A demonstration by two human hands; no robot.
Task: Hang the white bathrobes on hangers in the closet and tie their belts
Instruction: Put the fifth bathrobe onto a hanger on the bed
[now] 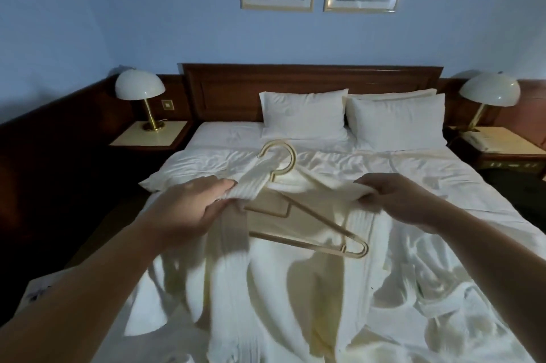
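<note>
A wide bed (443,191) fills the room, two pillows (304,114) against its headboard (224,90), lamps (139,87) either side; a white bathrobe (266,288) drapes toward the camera; its hanger (310,232) lies crosswise, hook pointing at the pillows; left hand (195,209) and right hand (404,200) each pinch the robe's collar, probably.

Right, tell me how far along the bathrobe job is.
Early. Done: nothing hung; no closet is in view. In hand: over the bed, the left hand and right hand each grip the bathrobe at its top edge, with the hanger lying bare against it, one shoulder partly under the cloth. Left: seat the robe on the hanger, carry it to the closet, tie the belt.
</note>
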